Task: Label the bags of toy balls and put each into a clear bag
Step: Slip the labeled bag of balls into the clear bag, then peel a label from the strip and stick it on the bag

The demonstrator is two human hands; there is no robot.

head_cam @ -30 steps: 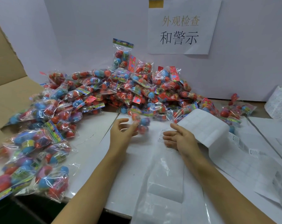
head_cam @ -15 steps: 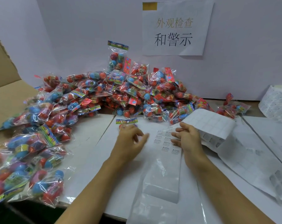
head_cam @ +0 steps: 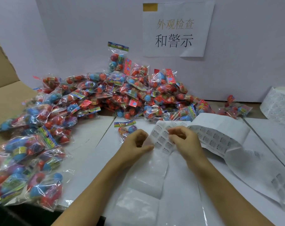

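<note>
Just label sheet [head_cam: 162,141] between fingers [head_cam: 174,132].

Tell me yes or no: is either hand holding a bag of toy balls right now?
No: both the left hand and right hand pinch the label sheet.

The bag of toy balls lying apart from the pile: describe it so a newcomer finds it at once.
Start at the big pile of ball bags against the back wall, then come forward onto the white table. There, just beyond the left hand, lies the single bag of toy balls with its colourful header card towards the pile. Unlike its neighbours, it lies alone, touching no other bag.
</note>
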